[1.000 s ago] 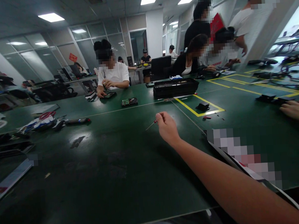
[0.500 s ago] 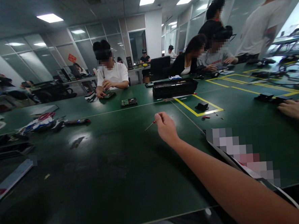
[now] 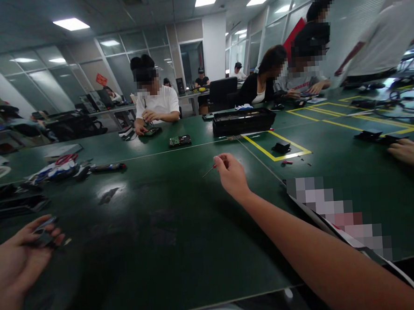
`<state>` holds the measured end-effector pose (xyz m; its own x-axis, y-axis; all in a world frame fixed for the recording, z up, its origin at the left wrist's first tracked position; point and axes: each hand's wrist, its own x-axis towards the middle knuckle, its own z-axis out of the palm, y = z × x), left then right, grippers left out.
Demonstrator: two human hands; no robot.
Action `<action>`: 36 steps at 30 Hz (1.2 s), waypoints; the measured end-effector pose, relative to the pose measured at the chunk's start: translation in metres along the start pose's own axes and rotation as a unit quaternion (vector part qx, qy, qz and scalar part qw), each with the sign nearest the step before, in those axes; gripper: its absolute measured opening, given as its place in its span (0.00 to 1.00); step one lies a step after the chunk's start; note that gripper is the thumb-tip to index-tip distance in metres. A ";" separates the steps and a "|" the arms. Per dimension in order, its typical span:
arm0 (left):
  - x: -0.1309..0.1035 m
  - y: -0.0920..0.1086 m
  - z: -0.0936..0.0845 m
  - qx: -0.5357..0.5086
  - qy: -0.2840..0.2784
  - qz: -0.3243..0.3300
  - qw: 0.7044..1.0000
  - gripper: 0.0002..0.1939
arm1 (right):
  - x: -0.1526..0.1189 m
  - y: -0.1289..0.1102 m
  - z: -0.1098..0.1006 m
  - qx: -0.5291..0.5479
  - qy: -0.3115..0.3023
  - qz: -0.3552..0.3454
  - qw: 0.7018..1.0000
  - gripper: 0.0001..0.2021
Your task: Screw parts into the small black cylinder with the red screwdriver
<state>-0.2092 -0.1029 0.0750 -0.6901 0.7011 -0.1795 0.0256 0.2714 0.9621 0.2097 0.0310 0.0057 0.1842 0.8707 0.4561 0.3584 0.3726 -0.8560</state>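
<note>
The black bin (image 3: 244,123) stood on the green table (image 3: 136,267), and everything else lay around it. Nearer the wearer than the bin, and slightly to its left, the right hand (image 3: 233,174) hung over the tabletop with thumb and forefinger pinched together on the red handle of a thin screwdriver (image 3: 210,170). The other fingers were curled in toward the palm. The metal shaft slanted down and left, away from the bin; whether its tip met the table could not be told.

Far to the left of the bin and closer to the wearer, the left hand (image 3: 22,260) was turned palm up, its fingers bent around a dark grey piece (image 3: 44,234). That piece sat between thumb and fingertips, too blurred to identify.

Just left of the bin lay a green circuit board (image 3: 180,140). To the bin's near right, a small black part (image 3: 281,147) sat inside a yellow tape outline (image 3: 294,155). Well right of the bin, another person's hand (image 3: 412,154) rested by some black pieces (image 3: 374,137).
</note>
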 end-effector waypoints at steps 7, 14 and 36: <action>-0.008 -0.003 0.092 -0.116 -0.138 0.039 0.983 0.25 | 0.000 0.000 -0.001 0.002 -0.013 0.009 1.000 0.17; -0.039 -0.006 0.195 -0.020 -0.311 0.159 0.937 0.22 | 0.000 0.004 0.000 -0.007 -0.011 -0.001 1.000 0.16; -0.044 -0.056 0.253 0.175 -0.333 0.448 0.811 0.21 | -0.012 -0.018 -0.004 0.067 -0.028 -0.055 0.996 0.10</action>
<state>0.0030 0.0177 -0.0234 0.2606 0.8895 0.3754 0.5854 -0.4548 0.6712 0.2049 0.0127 0.0171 0.0979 0.8372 0.5381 0.2473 0.5032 -0.8280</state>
